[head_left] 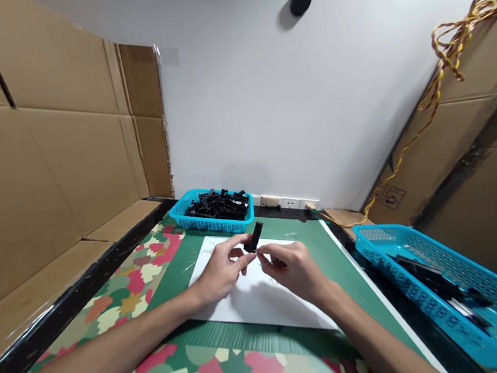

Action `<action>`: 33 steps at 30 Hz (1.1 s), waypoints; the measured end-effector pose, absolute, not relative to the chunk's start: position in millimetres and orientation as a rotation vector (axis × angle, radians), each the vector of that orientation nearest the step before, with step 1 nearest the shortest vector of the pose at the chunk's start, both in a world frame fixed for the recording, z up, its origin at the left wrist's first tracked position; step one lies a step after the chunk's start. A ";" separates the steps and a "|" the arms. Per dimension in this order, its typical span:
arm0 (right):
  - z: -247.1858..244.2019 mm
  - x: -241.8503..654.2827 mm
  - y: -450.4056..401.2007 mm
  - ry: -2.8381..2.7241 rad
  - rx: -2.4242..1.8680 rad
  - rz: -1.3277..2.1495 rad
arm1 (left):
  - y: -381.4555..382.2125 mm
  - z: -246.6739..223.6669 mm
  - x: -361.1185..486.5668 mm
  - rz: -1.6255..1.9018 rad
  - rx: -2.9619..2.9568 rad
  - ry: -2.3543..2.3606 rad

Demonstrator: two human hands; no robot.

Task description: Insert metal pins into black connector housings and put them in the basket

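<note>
My left hand [226, 266] grips a small black plastic part [255, 236] between thumb and fingers, above a white sheet [269, 310]. The part has a long narrow arm that tilts up and to the right. Close against its lower end, my right hand [292, 267] is closed in a pinch; whatever sits between those fingertips is too small to name. Small dark marks or bits show on the sheet around both hands.
A blue basket [217, 223] heaped with black plastic parts [221, 204] stands at the back. Another blue basket [453, 301] on the right holds several dark pieces. Cardboard [51, 141] walls the left side. Yellow twisted wire [398, 166] runs down to a power strip [292, 203] at the wall.
</note>
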State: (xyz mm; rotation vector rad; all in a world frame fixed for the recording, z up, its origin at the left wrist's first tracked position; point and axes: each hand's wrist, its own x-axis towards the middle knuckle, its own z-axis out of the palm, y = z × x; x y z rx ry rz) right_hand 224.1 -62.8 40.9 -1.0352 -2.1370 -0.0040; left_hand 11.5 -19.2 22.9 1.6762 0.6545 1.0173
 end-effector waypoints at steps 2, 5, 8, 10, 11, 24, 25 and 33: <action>42.1 224.7 -63.4 -2.152 -1.036 -0.022 | -18.9 21.6 11.0 1.019 1.683 0.652; 44.1 224.8 -64.0 -2.177 -1.034 -0.027 | -16.4 17.5 10.3 1.024 1.689 0.653; 44.7 225.1 -63.2 -2.177 -1.029 -0.012 | -14.1 14.6 9.7 1.019 1.702 0.655; 44.3 225.6 -62.3 -2.166 -1.027 0.003 | -12.9 14.1 9.5 1.016 1.713 0.651; 44.1 225.9 -62.0 -2.160 -1.027 0.012 | -12.5 14.2 9.4 1.018 1.717 0.649; 43.6 224.4 -62.8 -2.151 -0.993 0.067 | -13.0 18.4 7.4 1.005 1.688 0.664; 42.9 224.5 -62.4 -2.155 -0.983 0.055 | -12.6 17.5 7.4 1.004 1.680 0.665; 40.2 227.0 -59.9 -2.180 -0.959 -0.062 | -5.9 9.4 8.8 0.929 1.610 0.626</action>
